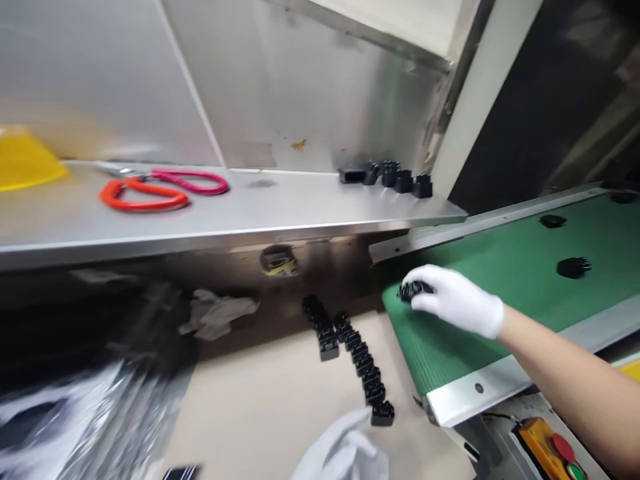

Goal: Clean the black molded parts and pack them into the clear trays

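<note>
My right hand (450,299), in a white glove, pinches a small black plastic part (414,291) at the near end of the green conveyor belt (480,280). My left hand (343,450), gloved in white too, is at the bottom edge and partly cut off. Its fingers look loosely apart and nothing shows in them. Just beyond its fingertips is the near end of a line of black plastic parts (365,363) on the beige worktop (250,400). A second, shorter line of black parts (321,328) lies beside it.
Red-handled scissors (145,200) and several black parts (404,179) rest on a metal shelf (290,207) above the worktop. More black parts (573,267) lie along the belt. Clear plastic bags (115,413) are at left. A yellow control box (543,447) with red and green buttons sits lower right.
</note>
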